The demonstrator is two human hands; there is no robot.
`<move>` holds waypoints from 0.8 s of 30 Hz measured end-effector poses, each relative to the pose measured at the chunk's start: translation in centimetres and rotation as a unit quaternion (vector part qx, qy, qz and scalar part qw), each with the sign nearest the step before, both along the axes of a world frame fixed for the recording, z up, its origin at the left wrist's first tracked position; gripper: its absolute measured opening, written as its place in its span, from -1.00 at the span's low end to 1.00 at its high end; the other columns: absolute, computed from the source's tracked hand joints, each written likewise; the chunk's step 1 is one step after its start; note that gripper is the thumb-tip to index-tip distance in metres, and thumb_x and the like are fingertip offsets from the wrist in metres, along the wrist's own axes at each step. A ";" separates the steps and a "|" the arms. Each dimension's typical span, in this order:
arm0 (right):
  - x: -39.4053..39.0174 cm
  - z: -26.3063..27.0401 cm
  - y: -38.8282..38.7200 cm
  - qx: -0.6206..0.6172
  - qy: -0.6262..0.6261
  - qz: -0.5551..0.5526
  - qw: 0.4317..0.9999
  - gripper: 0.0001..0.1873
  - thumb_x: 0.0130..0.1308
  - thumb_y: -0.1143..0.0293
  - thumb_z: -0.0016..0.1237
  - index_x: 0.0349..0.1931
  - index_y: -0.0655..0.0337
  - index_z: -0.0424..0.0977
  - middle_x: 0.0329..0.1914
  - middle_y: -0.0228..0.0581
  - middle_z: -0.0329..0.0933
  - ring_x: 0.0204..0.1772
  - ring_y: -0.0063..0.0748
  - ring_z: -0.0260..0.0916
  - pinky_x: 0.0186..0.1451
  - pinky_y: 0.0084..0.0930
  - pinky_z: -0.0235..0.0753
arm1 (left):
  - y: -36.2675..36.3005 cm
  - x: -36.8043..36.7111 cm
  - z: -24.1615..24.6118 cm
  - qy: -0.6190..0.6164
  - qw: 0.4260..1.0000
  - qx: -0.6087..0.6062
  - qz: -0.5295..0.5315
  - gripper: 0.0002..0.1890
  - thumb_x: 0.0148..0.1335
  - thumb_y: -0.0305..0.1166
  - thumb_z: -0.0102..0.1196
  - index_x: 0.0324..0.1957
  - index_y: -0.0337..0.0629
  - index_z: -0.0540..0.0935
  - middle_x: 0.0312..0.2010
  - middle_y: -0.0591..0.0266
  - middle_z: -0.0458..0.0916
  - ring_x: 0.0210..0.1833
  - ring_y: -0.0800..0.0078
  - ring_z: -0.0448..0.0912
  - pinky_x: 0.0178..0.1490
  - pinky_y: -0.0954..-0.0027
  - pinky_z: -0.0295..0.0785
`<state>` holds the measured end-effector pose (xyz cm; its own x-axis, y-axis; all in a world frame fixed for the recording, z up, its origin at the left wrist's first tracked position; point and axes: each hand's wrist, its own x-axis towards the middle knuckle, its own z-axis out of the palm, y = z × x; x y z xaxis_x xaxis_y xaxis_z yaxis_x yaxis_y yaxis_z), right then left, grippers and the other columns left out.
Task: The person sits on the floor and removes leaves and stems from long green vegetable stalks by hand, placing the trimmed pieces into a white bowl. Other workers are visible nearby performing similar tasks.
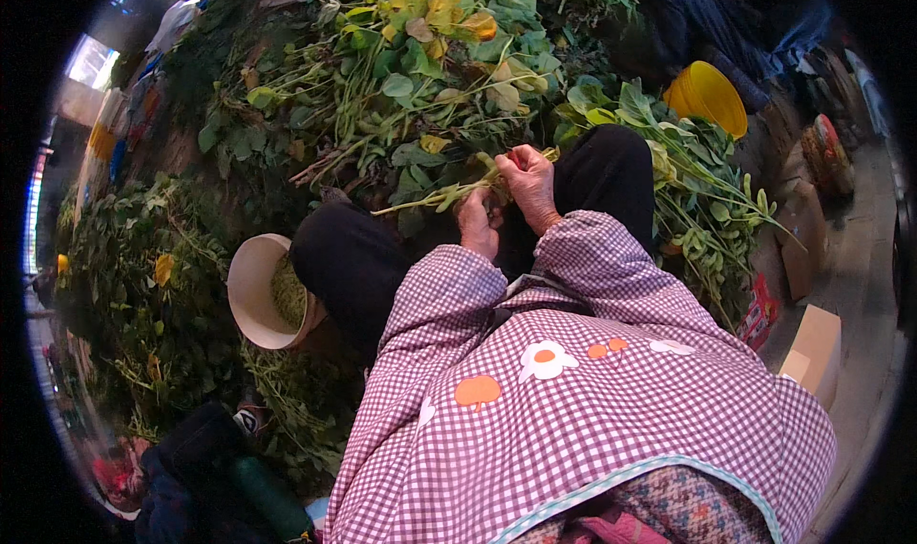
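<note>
Between my knees, both hands are on a cut soybean stalk that bears green pods. My left hand is closed around it, its fingers partly hidden. Just above and to the right, my right hand pinches at the stalk, with a bit of red showing at the fingertips. A large heap of soybean plants, with green and yellow leaves, lies in front of me. Beside my left knee a pale bucket holds green pods or beans, tilted towards the left in this view.
More soybean plants lie by my right knee, below a yellow bucket. Leafy plants cover the ground on the left. An open cardboard box and a red packet are at the right. Another person's dark-clothed legs show at the lower left.
</note>
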<state>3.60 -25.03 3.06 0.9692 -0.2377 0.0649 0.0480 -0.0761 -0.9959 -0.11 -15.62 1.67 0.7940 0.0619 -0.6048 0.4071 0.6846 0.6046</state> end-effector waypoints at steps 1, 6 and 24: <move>-0.1 0.1 -0.1 -0.006 0.020 -0.006 1.000 -0.80 0.09 0.39 0.08 -0.49 0.35 0.42 -0.60 -0.43 0.33 -0.50 -0.67 0.21 -0.44 -0.62 0.31 | 0.0 -0.1 0.3 -0.001 1.000 -0.006 -0.001 -0.91 0.13 -0.31 0.01 -0.37 -0.04 0.52 -0.56 0.41 0.49 -0.59 0.60 0.41 -0.60 0.57 0.23; 0.0 0.5 -0.5 0.081 0.041 -0.020 0.996 -0.83 0.14 0.39 0.05 -0.48 0.32 0.43 -0.59 -0.48 0.34 -0.49 -0.71 0.22 -0.45 -0.65 0.30 | 0.0 -0.4 1.6 -0.023 0.999 0.003 -0.027 -0.90 0.16 -0.33 -0.03 -0.32 -0.07 0.51 -0.53 0.39 0.50 -0.57 0.59 0.41 -0.59 0.56 0.23; -0.8 1.2 0.8 0.104 0.076 0.028 0.991 -0.81 0.12 0.39 0.06 -0.50 0.32 0.40 -0.61 -0.47 0.34 -0.54 -0.69 0.26 -0.52 -0.64 0.31 | 1.1 0.8 -1.6 -0.023 0.993 -0.106 0.034 -0.84 0.14 -0.36 -0.08 -0.26 -0.12 0.50 -0.42 0.33 0.50 -0.41 0.54 0.43 -0.42 0.57 0.32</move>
<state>2.82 -24.23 4.28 0.9759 -0.1760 -0.1287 -0.1065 0.1307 -0.9857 0.66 -14.47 0.10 0.8193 -0.0089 -0.5732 0.3310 0.8237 0.4604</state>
